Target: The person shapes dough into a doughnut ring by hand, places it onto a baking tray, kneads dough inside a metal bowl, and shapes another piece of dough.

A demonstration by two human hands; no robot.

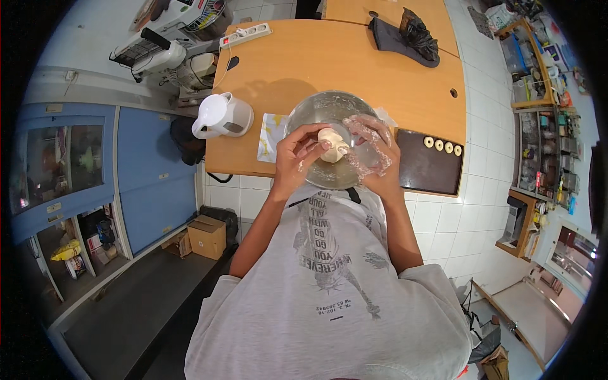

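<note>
Over the metal mixing bowl (301,113), my left hand (297,155) pinches a smooth, pale lump of dough (332,145) between thumb and fingers. My right hand (380,152) is beside the lump on its right, fingers curved and spread apart, with sticky dough smeared over them. No grip of the right hand on the lump shows, though its thumb comes close. Streaks of dough cling to the bowl's inner wall, and its bottom is partly hidden by my hands. On a dark baking tray (427,168) to the right lie several small dough rings (439,144) in a row.
A white electric kettle (231,115) and a patterned cloth (271,136) are left of the bowl on the wooden table (285,57). Farther back lie a power strip (246,35), a dark cloth item (396,44) and a black plastic bag (418,38). A cardboard box (207,237) sits below left.
</note>
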